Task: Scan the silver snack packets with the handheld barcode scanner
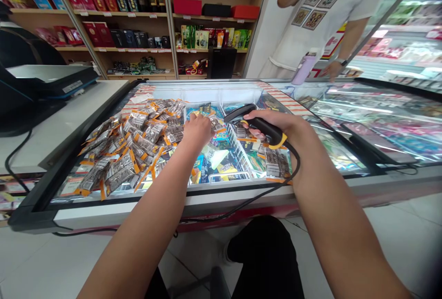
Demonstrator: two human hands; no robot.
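My right hand [290, 121] is wrapped round the grip of a black and yellow barcode scanner [265, 131]. The scanner's head points left, towards my other hand, and its black cable [238, 208] hangs down past the freezer's front edge. My left hand [197, 131] is closed, knuckles up, on a small silver-brown packet [216, 124] with orange ends; its fingertips are partly hidden. To the left, a large heap of similar packets [138, 140] covers the glass lid. A few more packets [276, 163] lie under and beside the scanner, on the right.
Beneath the glass of the chest freezer [113, 207] are wire baskets [238, 147] of frozen goods. Across it stands a person in a white shirt [321, 8], near a purple bottle [304, 67]. A scale [51, 80] sits on the left counter; stocked shelves [124, 50] line the back.
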